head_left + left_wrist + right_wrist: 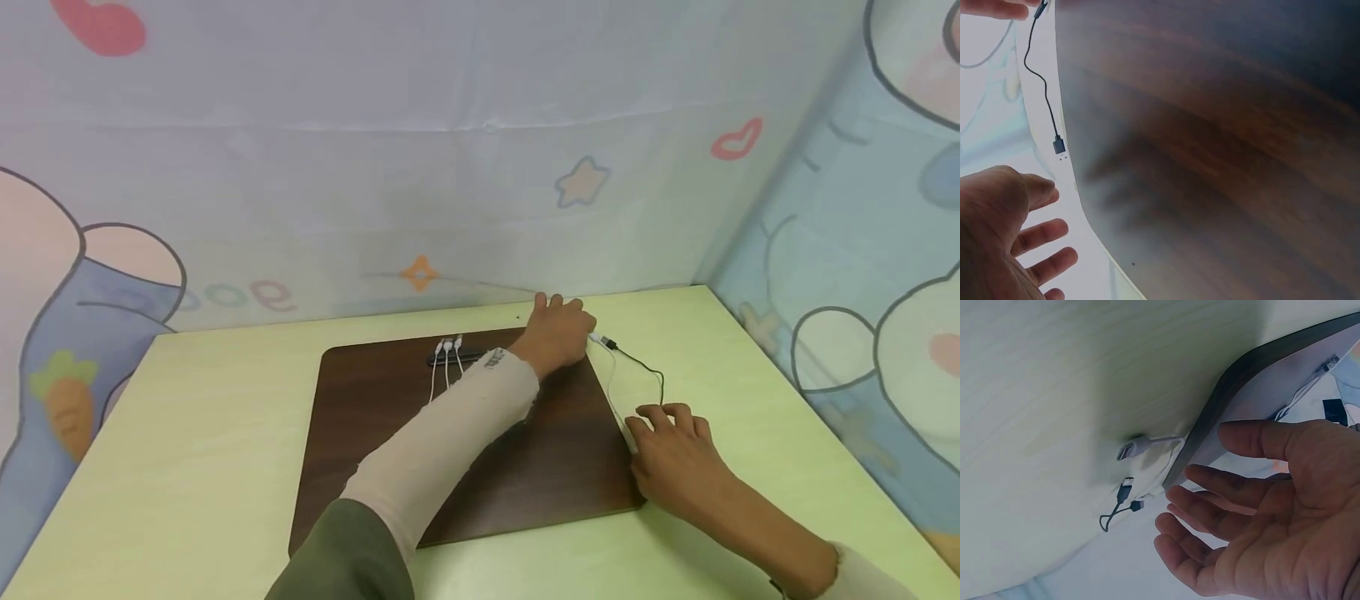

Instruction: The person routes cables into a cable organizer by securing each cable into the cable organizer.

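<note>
My left hand [557, 335] hovers around the far right corner of a dark brown board [547, 467]. Its fingers are loosely bent, and nothing shows in them in the left wrist view. A short black USB cable [640, 363] lies just right of the board, its plug [1059, 145] near my left fingertips. Beside the board's right edge is my right hand [678, 458], fingers relaxed and apart. A white cable with a USB plug [1132, 449] lies near that hand. Several white cable plugs [447, 345] rest over a slim black object [480, 355] towards the board's far side.
The board lies on a pale yellow-green table [225, 417]. A printed cloth wall [420, 183] stands behind the table, and another [847, 275] on the right. My left forearm crosses above the board and hides part of the white cables.
</note>
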Motion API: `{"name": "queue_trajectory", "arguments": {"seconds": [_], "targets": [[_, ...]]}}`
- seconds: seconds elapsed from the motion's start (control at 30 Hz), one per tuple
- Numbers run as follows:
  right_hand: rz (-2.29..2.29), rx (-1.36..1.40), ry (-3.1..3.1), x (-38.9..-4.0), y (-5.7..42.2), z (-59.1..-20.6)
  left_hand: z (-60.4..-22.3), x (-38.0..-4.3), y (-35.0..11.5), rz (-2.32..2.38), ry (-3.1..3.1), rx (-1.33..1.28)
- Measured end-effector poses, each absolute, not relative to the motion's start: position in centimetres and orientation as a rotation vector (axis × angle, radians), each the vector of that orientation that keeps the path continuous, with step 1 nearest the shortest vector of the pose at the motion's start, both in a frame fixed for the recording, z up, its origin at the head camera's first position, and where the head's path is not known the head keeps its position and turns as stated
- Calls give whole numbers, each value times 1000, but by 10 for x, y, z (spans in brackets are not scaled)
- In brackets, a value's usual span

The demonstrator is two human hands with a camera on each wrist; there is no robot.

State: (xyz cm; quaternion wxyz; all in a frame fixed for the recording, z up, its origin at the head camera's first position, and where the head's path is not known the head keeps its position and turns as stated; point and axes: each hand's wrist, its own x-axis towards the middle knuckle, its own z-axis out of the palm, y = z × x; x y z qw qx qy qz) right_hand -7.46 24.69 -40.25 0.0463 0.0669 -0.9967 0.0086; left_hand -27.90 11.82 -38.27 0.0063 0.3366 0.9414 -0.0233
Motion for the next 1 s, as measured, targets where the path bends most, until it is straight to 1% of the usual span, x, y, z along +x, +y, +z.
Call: {"name": "queue_trajectory", "arguments": {"seconds": [0.37,0.67,1.0], "targets": [[25,156,-3075,-66,265,-406,-388,-280,135,-136,2946,1082],[20,150,-3044,-59,272,-412,-399,-287,137,-128,2973,1061],[-21,132,-3005,-53,284,-413,-400,-290,144,-115,2986,1087]]}}
